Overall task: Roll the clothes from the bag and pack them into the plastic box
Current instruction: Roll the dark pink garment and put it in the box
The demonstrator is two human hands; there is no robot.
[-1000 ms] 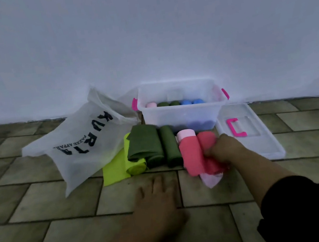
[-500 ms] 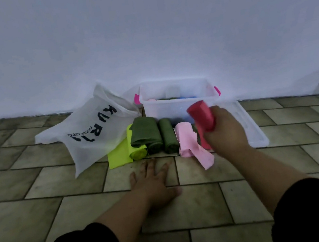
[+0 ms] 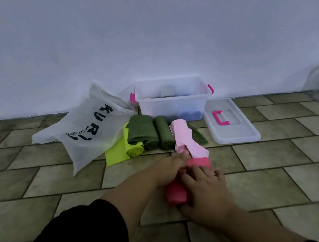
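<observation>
Half a second ago the right hand held the red roll up near the box while the left hand lay flat on the floor; now the red roll (image 3: 178, 191) is down on the floor tiles in front of the person, and both hands are on it. The right hand (image 3: 203, 191) lies over its near end with fingers curled around it, a closed grip. The left hand (image 3: 169, 170) presses on its far end, fingers bent against the cloth (whether it truly grasps, I cannot tell). A black sleeve (image 3: 85, 237) covers the left upper arm.

Just beyond the hands lies a pale pink cloth (image 3: 184, 135), partly unrolled, its loose end touching the red roll. Left of it, side by side, sit two dark green rolls (image 3: 163, 132) and a bright yellow-green cloth (image 3: 121, 152). A white bag (image 3: 91, 129) with black lettering lies further left. Behind them, against the wall, stands the clear plastic box (image 3: 175, 105) with pink latches, rolled clothes inside. Its lid (image 3: 230, 124) rests on the floor to the right.
</observation>
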